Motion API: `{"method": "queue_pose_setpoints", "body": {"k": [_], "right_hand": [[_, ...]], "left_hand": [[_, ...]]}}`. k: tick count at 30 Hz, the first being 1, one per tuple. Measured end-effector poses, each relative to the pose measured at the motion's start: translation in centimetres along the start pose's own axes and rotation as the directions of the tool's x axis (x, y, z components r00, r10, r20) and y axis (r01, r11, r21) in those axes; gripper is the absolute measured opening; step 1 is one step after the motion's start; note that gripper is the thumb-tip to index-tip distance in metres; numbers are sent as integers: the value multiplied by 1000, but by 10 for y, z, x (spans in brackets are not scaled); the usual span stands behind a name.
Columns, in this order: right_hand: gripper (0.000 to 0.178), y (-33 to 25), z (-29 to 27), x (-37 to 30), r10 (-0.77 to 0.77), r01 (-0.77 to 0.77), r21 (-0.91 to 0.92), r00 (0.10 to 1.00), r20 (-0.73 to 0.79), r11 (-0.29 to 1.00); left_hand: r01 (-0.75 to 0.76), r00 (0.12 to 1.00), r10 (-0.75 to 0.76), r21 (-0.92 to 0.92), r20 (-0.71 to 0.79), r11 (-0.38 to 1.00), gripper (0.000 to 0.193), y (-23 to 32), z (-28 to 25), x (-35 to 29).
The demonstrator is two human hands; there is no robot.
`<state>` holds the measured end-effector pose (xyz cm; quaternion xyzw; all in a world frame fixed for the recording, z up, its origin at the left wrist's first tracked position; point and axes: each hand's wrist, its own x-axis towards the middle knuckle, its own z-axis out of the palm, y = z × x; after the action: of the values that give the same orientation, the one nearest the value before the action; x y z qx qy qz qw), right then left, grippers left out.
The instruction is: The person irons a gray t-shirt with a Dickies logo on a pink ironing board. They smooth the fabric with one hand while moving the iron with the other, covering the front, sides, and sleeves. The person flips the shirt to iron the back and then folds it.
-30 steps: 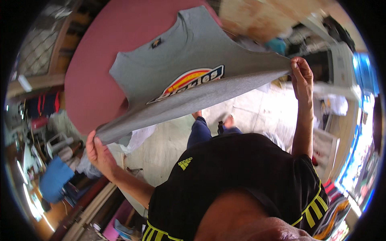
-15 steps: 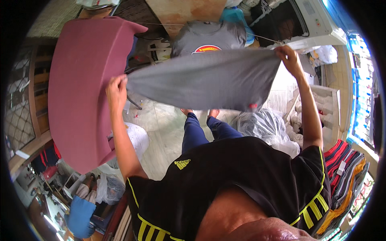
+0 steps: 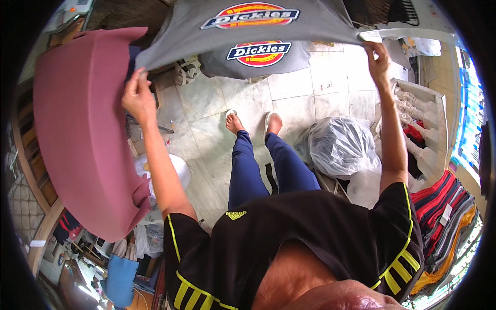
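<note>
A grey T-shirt (image 3: 181,36) with a large red, yellow and blue print is stretched wide in front of me. My left hand (image 3: 139,97) pinches its lower left corner, arm reaching forward. At the opposite corner my right hand (image 3: 378,63) is closed on the fabric. The near edge sags slightly between my hands, while the far part runs past the top of the view. Beyond and partly under it shows a second grey shirt (image 3: 217,61) with the same print; what supports it is hidden.
Maroon fabric (image 3: 85,134) drapes over a long surface at my left. To the right are a clear plastic bag (image 3: 343,147), a pale crate (image 3: 439,119) of white rolled items, and a stack of folded coloured fabrics (image 3: 439,227). My sandalled feet stand on the tiled floor (image 3: 206,134).
Both hands have moved forward and spread slightly with the T-shirt. It has swung up and away, and its print now shows. My view has shifted, revealing more floor and my feet.
</note>
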<state>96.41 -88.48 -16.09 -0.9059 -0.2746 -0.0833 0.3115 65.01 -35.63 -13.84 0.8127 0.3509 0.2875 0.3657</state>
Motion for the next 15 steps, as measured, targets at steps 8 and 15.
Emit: {"method": "queue_pose_setpoints", "body": {"k": [8, 15], "right_hand": [[12, 86, 171, -133, 222, -213, -71, 964, 144, 974], [11, 101, 158, -125, 152, -152, 47, 988, 14, 987]], "left_hand": [[393, 903, -398, 63, 163, 917, 25, -179, 126, -106], [284, 959, -279, -161, 54, 945, 21, -163, 129, -103]]}}
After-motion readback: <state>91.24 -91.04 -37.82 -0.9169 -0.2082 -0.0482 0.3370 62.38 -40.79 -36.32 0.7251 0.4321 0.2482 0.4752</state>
